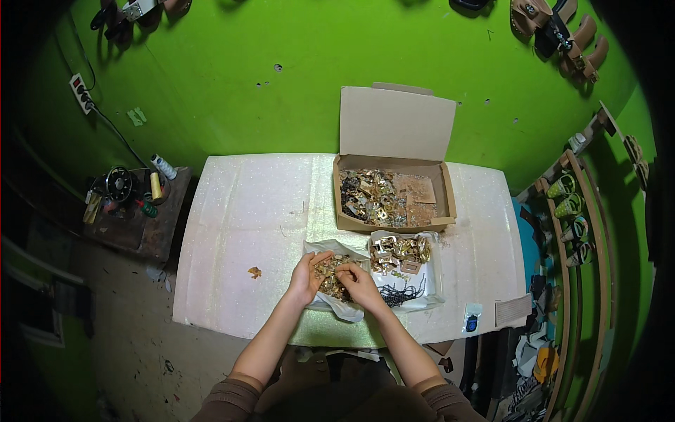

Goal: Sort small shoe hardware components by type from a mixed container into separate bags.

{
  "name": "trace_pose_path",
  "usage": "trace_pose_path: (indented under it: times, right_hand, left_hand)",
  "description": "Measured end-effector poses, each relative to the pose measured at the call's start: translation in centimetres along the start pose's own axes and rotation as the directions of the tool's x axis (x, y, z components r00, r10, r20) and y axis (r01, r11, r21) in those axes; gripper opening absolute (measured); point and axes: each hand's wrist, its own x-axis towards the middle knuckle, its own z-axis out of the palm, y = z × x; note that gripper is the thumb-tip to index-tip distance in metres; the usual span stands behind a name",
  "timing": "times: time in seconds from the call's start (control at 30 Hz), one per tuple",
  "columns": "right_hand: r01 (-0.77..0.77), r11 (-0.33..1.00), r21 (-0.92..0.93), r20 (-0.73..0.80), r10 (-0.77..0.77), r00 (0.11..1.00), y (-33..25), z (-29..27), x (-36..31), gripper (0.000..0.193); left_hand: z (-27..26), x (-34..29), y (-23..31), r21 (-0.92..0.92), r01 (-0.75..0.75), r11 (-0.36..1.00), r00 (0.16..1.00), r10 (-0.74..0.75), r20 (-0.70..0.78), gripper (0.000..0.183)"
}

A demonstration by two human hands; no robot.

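My left hand [306, 277] is at the left side of an opened white plastic bag [344, 310], palm turned inward with its fingers stretched out over the contents. Small gold-coloured metal fittings [330, 283] fill the bag in a loose heap. Over the right part of that heap is my right hand [358, 285], thumb and fingers pinched together; whatever they hold is too small to make out. Beside the right hand stands a shallow white tray [437, 290] with gold buckles [402, 252] at its far end and black stringy pieces [402, 294] nearer me.
Behind the bag, an open cardboard box [450, 191] holds mixed metal fittings, its lid leaning up against the green wall. A gold scrap [254, 272] lies on the table's left. A blue packet [472, 318] sits near the right edge. Left stands a sewing machine [121, 184]; right, a shoe rack [587, 246].
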Motion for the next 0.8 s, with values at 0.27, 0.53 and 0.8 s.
trace_pose_path:
  times: [0.27,0.53,0.8]
  right_hand:
    - [-0.105,0.99,0.091,0.025,0.103,0.994,0.9,-0.7,-0.3,0.021]
    - [-0.129,0.983,0.134,-0.003,0.131,0.991,1.7,-0.1,-0.8,0.024]
    - [-0.17,0.969,0.179,0.096,0.154,0.983,2.2,-1.4,-1.3,0.023]
  left_hand:
    - [-0.2,-0.5,-0.1,0.085,-0.024,0.996,0.999,0.027,-0.034,0.044]
    - [0.1,-1.1,-0.3,0.157,-0.014,0.987,0.998,0.004,0.06,0.043]
    - [2.9,-2.8,-0.4,0.157,0.017,0.988,0.999,-0.022,0.029,0.037]
